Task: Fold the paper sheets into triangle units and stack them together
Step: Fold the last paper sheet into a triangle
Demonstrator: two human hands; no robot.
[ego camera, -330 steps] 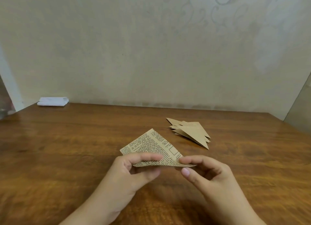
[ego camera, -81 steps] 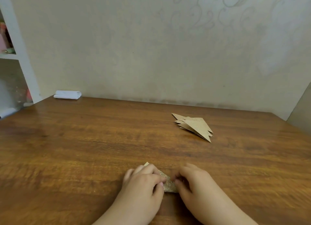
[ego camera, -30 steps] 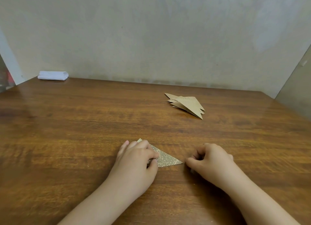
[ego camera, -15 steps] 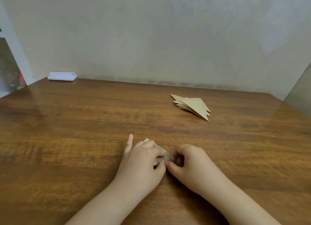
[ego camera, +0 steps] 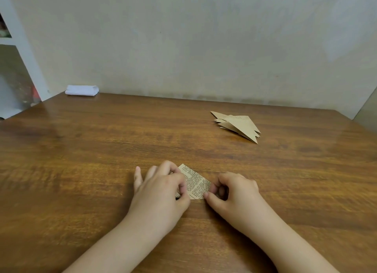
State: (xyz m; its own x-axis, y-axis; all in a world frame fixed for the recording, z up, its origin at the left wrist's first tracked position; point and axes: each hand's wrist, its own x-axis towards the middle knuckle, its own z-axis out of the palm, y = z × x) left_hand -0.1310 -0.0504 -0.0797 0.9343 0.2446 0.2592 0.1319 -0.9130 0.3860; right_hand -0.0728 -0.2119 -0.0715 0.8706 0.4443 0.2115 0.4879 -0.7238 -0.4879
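A small folded piece of tan newsprint paper (ego camera: 195, 183) lies flat on the wooden table (ego camera: 102, 150), near the front middle. My left hand (ego camera: 161, 189) presses down on its left part and hides that side. My right hand (ego camera: 234, 191) touches the paper's right corner with curled fingers and thumb tip. A stack of several folded tan triangle units (ego camera: 238, 124) rests farther back on the right, apart from both hands.
A folded white cloth or paper wad (ego camera: 82, 90) sits at the table's far left corner against the wall. A white shelf unit (ego camera: 12, 48) stands beyond the left edge. The beige wall closes the table's back side.
Over the last second my right hand moved in from the right to the paper's right tip. The long triangle now shows as a shorter, wider shape between my hands.
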